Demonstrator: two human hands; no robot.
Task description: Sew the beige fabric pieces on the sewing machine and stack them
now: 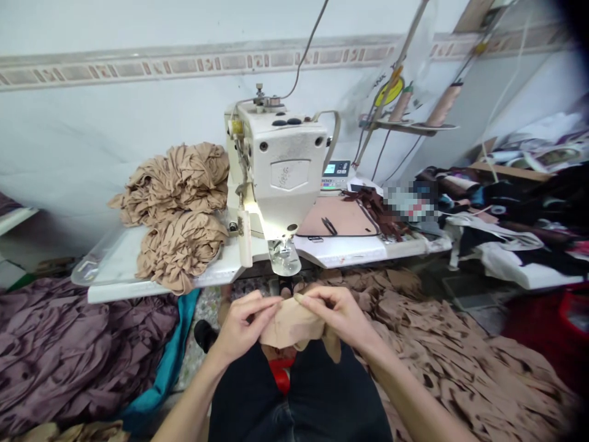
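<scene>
A small piece of beige fabric (pixel 292 325) is stretched between my two hands, just above my lap. My left hand (pixel 246 322) pinches its left upper edge between thumb and fingers. At the right upper edge, my right hand (pixel 338 313) grips the cloth the same way, and a darker tan strip hangs below that hand. Directly beyond the fabric stands a sewing machine (pixel 288 178), its lamp lit. The clear guard (pixel 284 258) around its needle area is a little way ahead of my fingers.
Tan fabric (pixel 179 184) is heaped left of the machine on the white table (pixel 119 291). Scissors (pixel 329 226) lie on a pink mat (pixel 350 215). Purple cloth (pixel 83 350) is piled low left, brown cloth (pixel 451 350) low right. Thread cones (pixel 446 104) stand on a rack.
</scene>
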